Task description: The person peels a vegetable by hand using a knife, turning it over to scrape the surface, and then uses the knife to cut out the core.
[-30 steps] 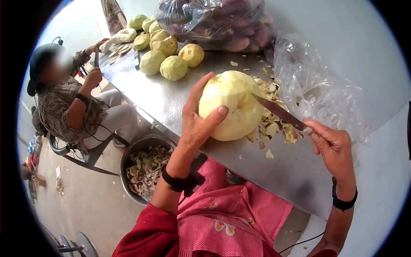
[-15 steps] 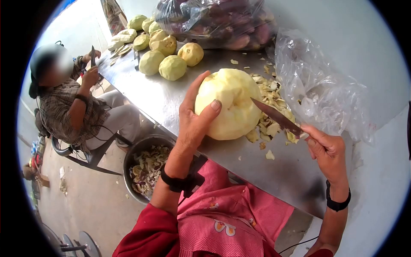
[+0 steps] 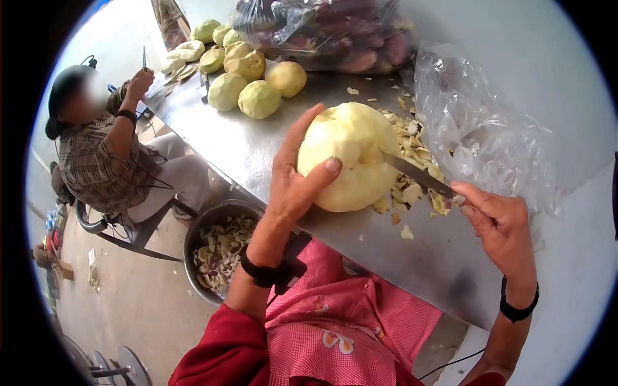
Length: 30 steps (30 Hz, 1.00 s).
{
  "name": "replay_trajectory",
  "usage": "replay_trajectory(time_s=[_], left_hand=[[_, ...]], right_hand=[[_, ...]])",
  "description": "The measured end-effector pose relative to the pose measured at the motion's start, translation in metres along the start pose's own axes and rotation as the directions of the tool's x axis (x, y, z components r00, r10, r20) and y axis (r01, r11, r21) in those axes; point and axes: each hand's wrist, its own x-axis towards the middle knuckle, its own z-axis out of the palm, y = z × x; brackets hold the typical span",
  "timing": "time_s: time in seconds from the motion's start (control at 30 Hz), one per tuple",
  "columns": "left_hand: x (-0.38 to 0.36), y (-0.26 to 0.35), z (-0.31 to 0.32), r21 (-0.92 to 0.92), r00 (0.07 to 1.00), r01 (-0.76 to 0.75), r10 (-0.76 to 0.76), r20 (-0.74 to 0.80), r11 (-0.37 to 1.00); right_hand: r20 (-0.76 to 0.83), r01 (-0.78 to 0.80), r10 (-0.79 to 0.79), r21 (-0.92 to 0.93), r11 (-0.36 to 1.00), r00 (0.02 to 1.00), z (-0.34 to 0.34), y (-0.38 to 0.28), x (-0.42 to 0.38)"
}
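Observation:
My left hand [image 3: 299, 174] grips the side of a large, peeled, pale yellow round vegetable [image 3: 347, 157], thumb across its near face and fingers behind. The vegetable is above the metal table, with a dimple in the face turned toward me. From the right, my right hand [image 3: 496, 219] holds a knife [image 3: 421, 175] by its handle, and the blade tip is at the dimple. Pale peelings [image 3: 405, 193] lie behind and below the blade. Black bands circle both wrists.
Several smaller peeled round vegetables [image 3: 259, 100] sit at the table's [image 3: 412, 264] far left. Behind are a bag of purple produce [image 3: 335, 32] and a crumpled clear plastic bag [image 3: 479, 128]. A bowl of scraps [image 3: 222, 251] stands below left. Another person [image 3: 109, 154] sits left, holding a knife.
The knife tip has moved into the dimple of the vegetable. The vegetable has shifted slightly right with my left hand, and my right wrist has swung outward. The seated person's hands have moved.

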Motion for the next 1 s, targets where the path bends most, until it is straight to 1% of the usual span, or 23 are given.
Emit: replay_trajectory(time_s=[0.03, 0.07, 0.13, 0.17, 0.23, 0.27, 0.33, 0.4, 0.47, 0.53, 0.63, 0.67, 0.7, 0.73, 0.77, 0.83, 0.87, 0.9, 0.93, 0.97, 1.0], left_hand=[[0.000, -0.001, 0.000, 0.001, 0.999, -0.014, 0.014, 0.029, 1.000], [0.000, 0.000, 0.000, -0.001, 0.999, -0.014, 0.014, 0.028, 1.000], [-0.001, 0.003, 0.001, -0.041, 0.999, 0.006, -0.005, 0.032, 0.999], [-0.002, 0.003, 0.001, -0.043, 1.000, 0.008, -0.006, 0.031, 0.999], [-0.002, 0.001, 0.003, -0.017, 1.000, -0.029, 0.029, 0.000, 0.999], [-0.002, 0.002, 0.002, -0.017, 0.999, -0.032, 0.032, -0.002, 0.999], [-0.003, 0.002, 0.002, 0.031, 0.999, -0.033, 0.033, -0.028, 0.999], [-0.003, 0.002, 0.004, 0.039, 0.998, -0.049, 0.050, -0.027, 0.998], [-0.004, 0.001, 0.005, 0.046, 0.997, -0.067, 0.068, -0.023, 0.997], [-0.004, -0.001, 0.005, 0.088, 0.995, -0.091, 0.095, -0.042, 0.992], [-0.005, 0.001, 0.006, 0.121, 0.993, -0.109, 0.114, -0.036, 0.987], [-0.005, 0.001, 0.006, 0.120, 0.993, -0.111, 0.116, -0.036, 0.986], [-0.006, 0.000, 0.006, 0.162, 0.988, -0.146, 0.153, -0.034, 0.976], [-0.007, -0.001, 0.006, 0.202, 0.982, -0.179, 0.189, -0.031, 0.963], [-0.007, -0.003, 0.006, 0.197, 0.982, -0.179, 0.188, -0.032, 0.964], [-0.008, -0.005, 0.006, 0.252, 0.974, -0.199, 0.220, -0.059, 0.947], [-0.009, -0.006, 0.007, 0.248, 0.973, -0.200, 0.222, -0.060, 0.948], [-0.010, -0.007, 0.009, 0.259, 0.970, -0.205, 0.232, -0.077, 0.944], [-0.010, -0.007, 0.010, 0.270, 0.966, -0.209, 0.242, -0.093, 0.940], [-0.011, -0.006, 0.013, 0.270, 0.966, -0.210, 0.243, -0.093, 0.940], [-0.012, -0.003, 0.017, 0.239, 0.970, -0.176, 0.211, -0.125, 0.955]], right_hand=[[0.047, 0.028, -0.027, -0.018, 0.999, 0.999, -0.002, -0.002, 0.004], [0.048, 0.028, -0.027, -0.019, 0.999, 0.998, -0.005, -0.002, 0.008], [0.151, -0.141, 0.127, 0.085, 0.986, 0.980, -0.009, -0.002, 0.013], [0.153, -0.143, 0.129, 0.083, 0.986, 0.980, -0.007, 0.003, 0.012], [0.211, -0.288, 0.233, 0.287, 0.914, 0.949, 0.004, 0.017, 0.009], [0.211, -0.285, 0.230, 0.286, 0.915, 0.950, 0.013, 0.016, 0.003], [0.162, -0.397, 0.363, 0.408, 0.822, 0.918, 0.037, 0.002, -0.018], [0.144, -0.402, 0.376, 0.391, 0.828, 0.915, 0.042, -0.013, -0.026], [0.178, -0.471, 0.444, 0.482, 0.738, 0.878, 0.042, -0.024, -0.030], [0.179, -0.472, 0.445, 0.488, 0.735, 0.878, 0.040, -0.032, -0.030], [0.186, -0.456, 0.418, 0.439, 0.774, 0.889, 0.031, -0.037, -0.024], [0.184, -0.426, 0.384, 0.380, 0.821, 0.905, 0.026, -0.041, -0.022], [0.184, -0.393, 0.350, 0.318, 0.863, 0.919, 0.022, -0.044, -0.021], [0.183, -0.393, 0.351, 0.316, 0.864, 0.918, 0.022, -0.046, -0.021], [0.192, -0.407, 0.361, 0.330, 0.852, 0.913, 0.022, -0.049, -0.021], [0.197, -0.420, 0.373, 0.338, 0.842, 0.907, 0.024, -0.051, -0.024], [0.261, -0.503, 0.430, 0.494, 0.709, 0.864, 0.029, -0.047, -0.027], [0.336, -0.565, 0.467, 0.623, 0.541, 0.818, 0.035, -0.044, -0.029], [0.336, -0.563, 0.465, 0.622, 0.544, 0.819, 0.039, -0.042, -0.029], [0.394, -0.595, 0.493, 0.717, 0.363, 0.776, 0.043, -0.041, -0.030], [0.457, -0.603, 0.507, 0.781, 0.165, 0.731, 0.046, -0.040, -0.030]])
